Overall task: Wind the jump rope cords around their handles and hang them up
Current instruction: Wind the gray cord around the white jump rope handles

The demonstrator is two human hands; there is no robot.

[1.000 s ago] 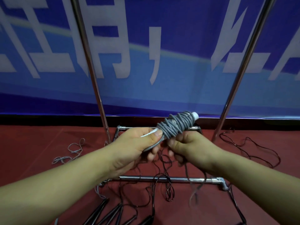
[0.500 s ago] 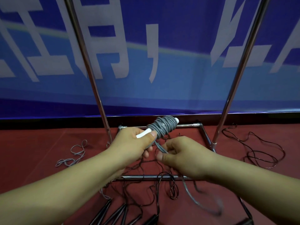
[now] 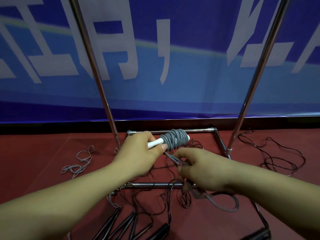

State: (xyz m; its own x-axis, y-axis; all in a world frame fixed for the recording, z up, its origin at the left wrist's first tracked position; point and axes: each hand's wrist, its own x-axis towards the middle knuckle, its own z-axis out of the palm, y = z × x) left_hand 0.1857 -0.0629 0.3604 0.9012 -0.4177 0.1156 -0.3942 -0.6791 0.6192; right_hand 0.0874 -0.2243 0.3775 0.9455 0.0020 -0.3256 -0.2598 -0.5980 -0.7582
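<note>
Standing behind everything is the blue banner [image 3: 173, 84], cut off at the top, with the metal rack [image 3: 242, 108] before it. At 6 o'clock black handles [image 3: 121, 226] run out of view. My left hand [image 3: 138, 155] grips the white handle [image 3: 155, 142], half hidden under the grey cord [image 3: 174, 139]. My right hand [image 3: 202, 168] pinches the cord's loose end at 4 o'clock from the bundle, blurred below.
</note>
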